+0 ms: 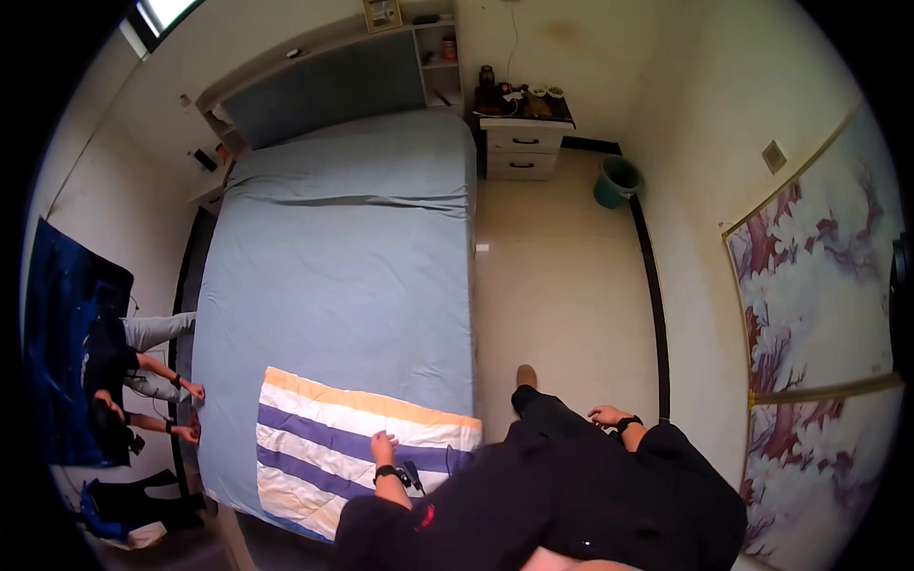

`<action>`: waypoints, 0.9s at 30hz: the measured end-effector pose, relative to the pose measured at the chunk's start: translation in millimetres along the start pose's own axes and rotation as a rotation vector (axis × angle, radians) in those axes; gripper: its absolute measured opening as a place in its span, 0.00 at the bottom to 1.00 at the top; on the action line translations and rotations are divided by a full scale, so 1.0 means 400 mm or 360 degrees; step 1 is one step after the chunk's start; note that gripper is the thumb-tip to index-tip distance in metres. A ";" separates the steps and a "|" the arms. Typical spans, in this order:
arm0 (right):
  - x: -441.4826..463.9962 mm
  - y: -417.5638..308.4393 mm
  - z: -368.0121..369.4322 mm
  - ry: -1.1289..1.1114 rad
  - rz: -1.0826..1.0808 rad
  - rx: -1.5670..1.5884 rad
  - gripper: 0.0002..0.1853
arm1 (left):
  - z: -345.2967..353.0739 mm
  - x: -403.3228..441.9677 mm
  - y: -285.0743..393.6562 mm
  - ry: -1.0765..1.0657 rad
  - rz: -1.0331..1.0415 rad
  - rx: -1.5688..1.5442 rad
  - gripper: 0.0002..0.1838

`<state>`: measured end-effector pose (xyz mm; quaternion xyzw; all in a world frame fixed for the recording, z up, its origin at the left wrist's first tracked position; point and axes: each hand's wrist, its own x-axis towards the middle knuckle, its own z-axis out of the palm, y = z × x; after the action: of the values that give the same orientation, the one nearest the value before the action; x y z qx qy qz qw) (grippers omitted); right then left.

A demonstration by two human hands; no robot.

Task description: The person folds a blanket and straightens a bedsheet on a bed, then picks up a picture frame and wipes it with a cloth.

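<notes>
Head view: striped cloth (328,441) spread across near end of bed (343,276), far end not covered by it. My left grip (384,445) over cloth, cannot tell if holding; right grip (605,416) loosely open, past right edge.

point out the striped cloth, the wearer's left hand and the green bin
Striped cloth (328,459): head view, white band between purple stripes.
Wearer's left hand (383,446): head view, middle of the hand.
Green bin (609,193): head view, outer side wall.
</notes>
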<state>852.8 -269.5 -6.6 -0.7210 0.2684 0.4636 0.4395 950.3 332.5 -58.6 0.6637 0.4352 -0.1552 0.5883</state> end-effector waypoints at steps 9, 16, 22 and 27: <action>0.249 -0.127 -0.395 0.0324 0.0029 0.0090 0.17 | 0.547 -0.005 0.119 -0.1425 0.0380 0.1288 0.18; 0.418 -0.469 -0.600 -0.0008 -0.0041 -0.0081 0.17 | 0.717 0.099 0.487 -0.0856 0.0008 0.1159 0.17; 0.582 -0.726 -0.826 0.0031 -0.0266 -0.0177 0.17 | 0.904 0.313 0.799 -0.0611 -0.0581 0.0744 0.17; 0.726 -0.899 -1.066 0.0335 -0.0434 -0.0254 0.15 | 1.193 0.462 1.070 -0.0781 0.0287 0.1248 0.16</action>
<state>1446.7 -470.7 -52.3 -0.8278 0.1750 0.3416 0.4092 1527.7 -1.0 -38.7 0.8147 0.1324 -0.4083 0.3900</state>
